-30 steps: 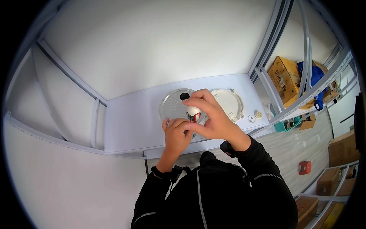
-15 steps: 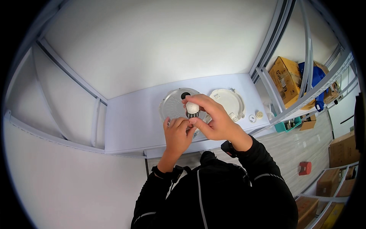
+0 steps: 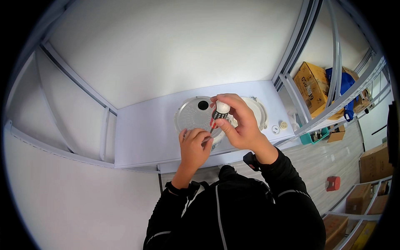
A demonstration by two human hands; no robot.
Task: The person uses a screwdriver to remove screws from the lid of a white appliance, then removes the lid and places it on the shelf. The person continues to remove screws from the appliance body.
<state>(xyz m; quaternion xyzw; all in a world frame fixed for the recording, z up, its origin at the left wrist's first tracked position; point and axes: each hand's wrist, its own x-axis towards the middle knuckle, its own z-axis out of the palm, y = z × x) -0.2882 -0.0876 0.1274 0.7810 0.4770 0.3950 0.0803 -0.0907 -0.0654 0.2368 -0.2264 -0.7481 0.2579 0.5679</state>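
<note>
My right hand (image 3: 239, 123) is closed around the handle of a small screwdriver (image 3: 218, 112) with a white cap and a black and red grip, held upright. Its tip points down toward my left hand (image 3: 195, 146), whose fingertips pinch a small part at the near edge of a round silver-grey disc (image 3: 192, 114) with a dark hole. A round white housing (image 3: 260, 112) lies right of the disc, partly hidden behind my right hand. Everything rests on a white bench (image 3: 141, 133).
Two small round parts (image 3: 279, 127) sit on the bench's right end. Metal frame rails (image 3: 300, 62) rise at the right. Cardboard boxes (image 3: 310, 83) and a blue bag (image 3: 343, 83) stand beyond them, with more boxes (image 3: 375, 162) on the floor.
My right hand has lifted and tilted the screwdriver so its striped grip shows. My left hand stays at the disc's near edge.
</note>
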